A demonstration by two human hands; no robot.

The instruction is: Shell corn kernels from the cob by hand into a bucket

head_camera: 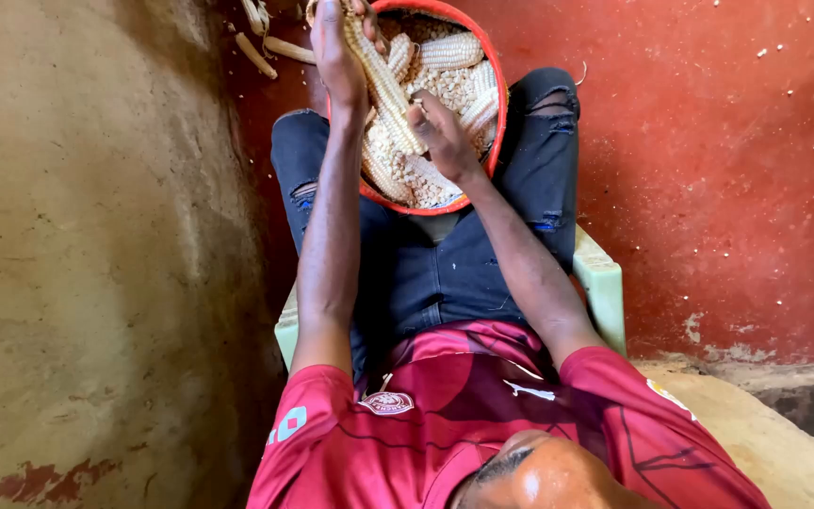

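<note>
Both hands (388,94) gripping corn cob (383,85) (top cropped), red basin (494,66)

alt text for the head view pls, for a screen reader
A seated person's left hand and right hand hold a long pale corn cob over a round red plastic basin of loose kernels and more cobs on their lap. They sit on a pale green chair on a red floor.

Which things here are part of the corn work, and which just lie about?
In use: long pale corn cob, left hand, right hand, round red plastic basin, loose pale kernels.
Lying about: stripped cobs on red floor, pale green plastic chair.
</note>
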